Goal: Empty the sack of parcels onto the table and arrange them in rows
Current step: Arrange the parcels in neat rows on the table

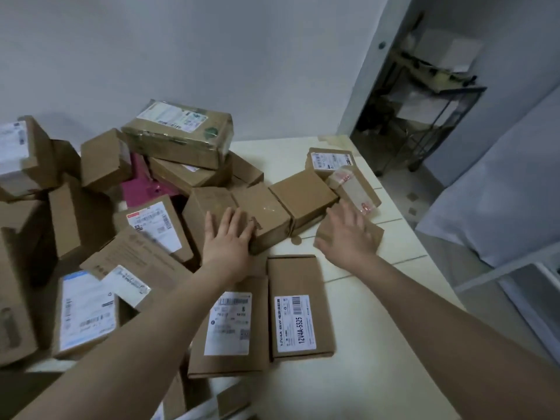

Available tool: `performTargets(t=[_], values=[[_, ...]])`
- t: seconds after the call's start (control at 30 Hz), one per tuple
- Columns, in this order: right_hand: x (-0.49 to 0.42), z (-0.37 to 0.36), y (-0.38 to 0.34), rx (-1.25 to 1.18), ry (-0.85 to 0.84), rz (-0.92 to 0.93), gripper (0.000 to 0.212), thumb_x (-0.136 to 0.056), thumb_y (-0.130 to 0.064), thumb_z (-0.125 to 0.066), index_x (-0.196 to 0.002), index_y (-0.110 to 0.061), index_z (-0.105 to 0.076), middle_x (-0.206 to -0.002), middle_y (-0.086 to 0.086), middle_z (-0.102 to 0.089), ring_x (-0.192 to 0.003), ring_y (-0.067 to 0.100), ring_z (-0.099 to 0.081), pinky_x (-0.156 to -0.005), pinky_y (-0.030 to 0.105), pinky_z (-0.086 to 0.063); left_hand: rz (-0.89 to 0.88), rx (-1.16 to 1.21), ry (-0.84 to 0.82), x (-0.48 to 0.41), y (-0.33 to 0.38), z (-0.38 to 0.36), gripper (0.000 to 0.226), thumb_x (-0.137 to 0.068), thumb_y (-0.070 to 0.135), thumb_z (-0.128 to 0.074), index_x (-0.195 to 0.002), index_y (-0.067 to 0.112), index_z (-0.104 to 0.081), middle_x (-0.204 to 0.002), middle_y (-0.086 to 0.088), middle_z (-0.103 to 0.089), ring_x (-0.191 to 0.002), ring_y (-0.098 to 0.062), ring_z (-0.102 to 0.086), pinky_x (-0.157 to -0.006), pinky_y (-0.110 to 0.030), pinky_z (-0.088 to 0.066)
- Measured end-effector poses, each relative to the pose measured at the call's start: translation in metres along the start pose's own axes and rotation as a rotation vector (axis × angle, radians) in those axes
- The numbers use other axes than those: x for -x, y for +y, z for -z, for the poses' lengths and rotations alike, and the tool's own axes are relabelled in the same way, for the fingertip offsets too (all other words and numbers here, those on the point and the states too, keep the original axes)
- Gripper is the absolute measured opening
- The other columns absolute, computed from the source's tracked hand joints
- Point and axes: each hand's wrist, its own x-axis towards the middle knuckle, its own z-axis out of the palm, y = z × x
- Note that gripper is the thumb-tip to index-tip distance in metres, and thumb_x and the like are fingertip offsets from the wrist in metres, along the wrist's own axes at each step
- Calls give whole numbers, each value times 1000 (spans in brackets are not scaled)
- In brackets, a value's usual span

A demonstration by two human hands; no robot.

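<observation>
A plain pale wall [212, 56] stood at the back. To its right was a narrow pale panel [368, 86] with a small dark knob [382, 44] near the top. Beyond the panel, in a dim recess, stood a black wire rack [430, 116] with several shelves. A pale box [448, 50] sat on an upper shelf, and more pale, blurred things lay on the shelves below. The rack's feet rested on a grey floor [403, 183], where two small brown squares [411, 197] lay near each other. At far right a white cloth [500, 207] covered something bulky.
</observation>
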Motion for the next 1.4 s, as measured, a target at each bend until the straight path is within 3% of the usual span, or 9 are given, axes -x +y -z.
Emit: performTargets(t=[0.2, 0.4, 0.57, 0.7, 0.77, 1.03, 1.2, 1.3, 1.4], values=[[-65, 19, 41, -106, 218, -73, 78, -88, -40, -64, -151, -23, -21, -159, 6, -11, -142, 33, -15, -111, 54, -29, 228, 148, 100, -48, 12, 24, 59, -85, 34, -50, -141, 19, -36, -153, -16, -23, -146, -35, -8, -114, -66, 4], [-124, 14, 51, -80, 241, -94, 79, -85, -41, -67, -149, -33, -20, -157, 11, -12, -142, 37, -14, -107, 65, -27, -21, 309, 165, -101, 63, 43, 66, -85, 26, -51, -147, 24, -28, -160, -5, -10, -149, -27, 2, -118, -57, 6], [-156, -4, 56, -104, 171, -52, 96, -77, -59, -68, -150, -39, -8, -158, 9, -5, -139, 40, -19, -109, 68, -16, -136, 224, -17, -126, 90, 27, 61, -99, 49, -36, -154, 34, -12, -163, 2, 1, -150, -24, 8, -119, -57, 3], [-170, -1, 72, -164, 187, 9, 99, -76, -47, -75, -149, -37, -8, -150, 10, -20, -128, 36, -35, -102, 55, -36, 72, 91, -19, -156, 114, 39, 46, -101, 47, -24, -123, 23, -57, -127, -7, -58, -125, -27, -49, -118, -57, -8], [-175, 1, 87, -311, 219, 47, 97, -76, -45, -73, -149, -32, -10, -143, 8, -27, -123, 33, -43, -95, 48, -45, 109, 65, 66, -179, 133, 56, 36, -99, 34, -31, -114, 18, -59, -114, -7, -63, -112, -28, -55, -114, -56, -20], [-204, 2, 155, -1178, 184, -219, 60, -93, -38, -58, -143, -19, -32, -143, 10, -36, -117, 17, -50, -93, 30, -45, 53, 301, 126, -253, 183, 68, 62, -93, 34, -55, -147, 19, -31, -150, -8, -35, -140, -28, -27, -117, -43, -23], [-219, -4, 181, -1239, 290, -355, 17, -96, -36, -54, -104, -25, -44, -108, 4, -56, -105, 28, -59, -79, 32, -49, 25, 350, 33, -303, 173, 65, 90, -86, 41, -65, -154, 20, -11, -162, -11, -7, -150, -32, 2, -121, -50, -9], [-234, -2, 186, -1115, 246, -341, 47, -92, -40, -60, -129, -16, -45, -118, 1, -57, -109, 21, -58, -82, 28, -45, -4, 306, -92, -335, 169, 65, 112, -79, 55, -71, -155, 24, 4, -163, -10, 10, -148, -32, 18, -120, -55, 2], [-252, 2, 182, -1009, 264, -326, 70, -87, -45, -64, -146, -18, -36, -135, 1, -53, -120, 18, -54, -89, 27, -41, -11, 313, -182, -350, 165, 58, 121, -71, 57, -77, -155, 26, 6, -162, -13, 0, -149, -34, 6, -119, -57, -5]])
